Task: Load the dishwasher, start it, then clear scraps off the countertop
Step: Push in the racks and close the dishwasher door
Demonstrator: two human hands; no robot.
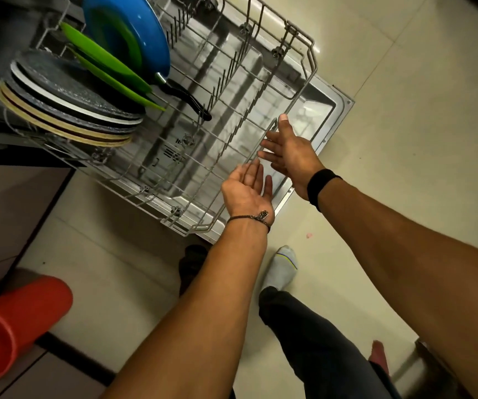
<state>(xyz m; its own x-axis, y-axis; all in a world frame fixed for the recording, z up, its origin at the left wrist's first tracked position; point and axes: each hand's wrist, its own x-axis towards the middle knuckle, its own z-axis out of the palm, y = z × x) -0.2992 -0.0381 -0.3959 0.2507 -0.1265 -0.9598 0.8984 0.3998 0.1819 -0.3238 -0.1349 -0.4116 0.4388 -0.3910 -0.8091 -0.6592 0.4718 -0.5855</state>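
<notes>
door: dishwasher door (322, 110) is folded flat and open over the floor tiles (404, 168)
rack: lower rack (304, 84) sits fully out over the door; the machine body is at the top left, mostly out of frame
load, far end: a stack of dark and pale plates (67, 102) stands on edge in the tines, with green plates (111, 70) beside it and a blue pan (125, 33) leaning behind, handle pointing into the rack
load, near end: the near half of the rack is bare wire with nothing slotted in
red tub: a red container (13, 323) lies on its side on the lower-left surface; not part of the load as far as I can see
right hand: right hand (292, 152) is at the rack's front rim, fingers straight, thumb up along the wire; it grasps nothing
left hand: left hand (247, 191) is palm up just beside the same rim, fingers loose, holding nothing; the wire overlaps the fingers, so I cannot tell if they touch it
progress: loading is partly done, or done if no dishes remain; both hands are empty at the rim
likely step: pushing the rack in, judging by the hand placement
left: rack in, door shut, start the cycle, then the scraps
countertop: not in view, so scrap status is unknown
</notes>
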